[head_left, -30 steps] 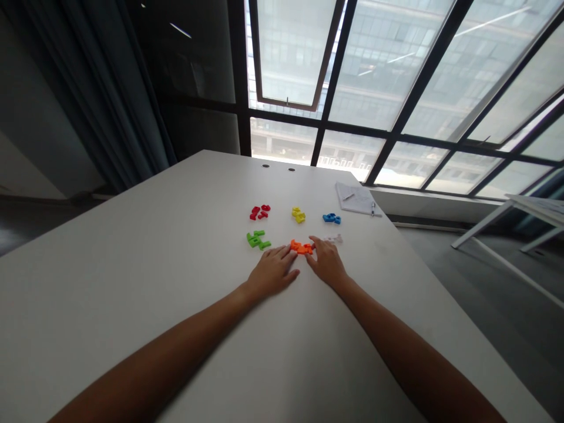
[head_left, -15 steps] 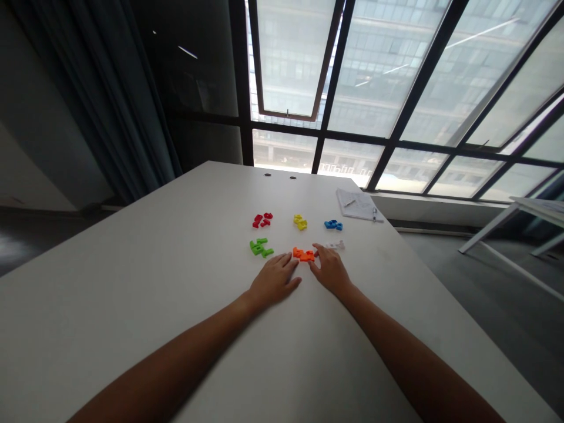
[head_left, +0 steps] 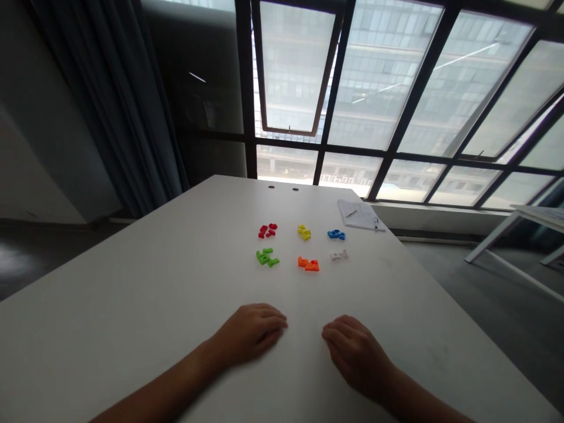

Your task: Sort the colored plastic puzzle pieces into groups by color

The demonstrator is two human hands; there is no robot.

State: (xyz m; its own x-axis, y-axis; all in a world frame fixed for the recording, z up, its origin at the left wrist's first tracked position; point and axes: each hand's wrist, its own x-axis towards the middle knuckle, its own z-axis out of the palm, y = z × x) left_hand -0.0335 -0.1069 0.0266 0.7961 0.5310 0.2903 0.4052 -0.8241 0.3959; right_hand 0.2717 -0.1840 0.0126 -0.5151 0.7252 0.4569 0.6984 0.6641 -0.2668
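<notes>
My left hand [head_left: 255,332] rests on the white table [head_left: 154,294], fingers together and thumb tucked close, with nothing seen in it. To its right, my right hand [head_left: 356,352] lies with its fingers curled together, also without any object showing. Beyond both hands are small plastic pieces grouped by colour. The orange pieces [head_left: 309,265] are nearest, with green pieces [head_left: 267,257] to their left and whitish pieces [head_left: 339,255] to their right. Farther back lie red pieces [head_left: 267,231], yellow pieces [head_left: 304,232] and blue pieces [head_left: 336,234]. Neither hand touches a piece.
Paper sheets [head_left: 363,217] with two pens lie near the table's right edge. Two dark round fittings sit at the far end. A second white table [head_left: 540,212] stands at the right, windows rise behind, and a dark curtain [head_left: 118,106] hangs at the left.
Both hands have drawn back from beside the orange pieces toward the near side, and their fingers have closed. The view has tilted up slightly, so the pieces appear lower.
</notes>
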